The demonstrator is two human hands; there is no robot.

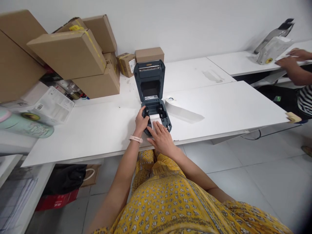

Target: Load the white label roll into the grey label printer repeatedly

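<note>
Head view: the printer (166, 117) stood on the white table (102, 123) right in front of the person, its lid (149, 76) tipped up. The left hand (141, 123) sat at its left rim, fingers bent; whether they gripped it, I couldn't tell. The right hand (162, 138) lay over white paper (154, 117) inside, fingers stretched out, unclosed. Just beside, a loose paper strip (184, 113) rested on the table.
</note>
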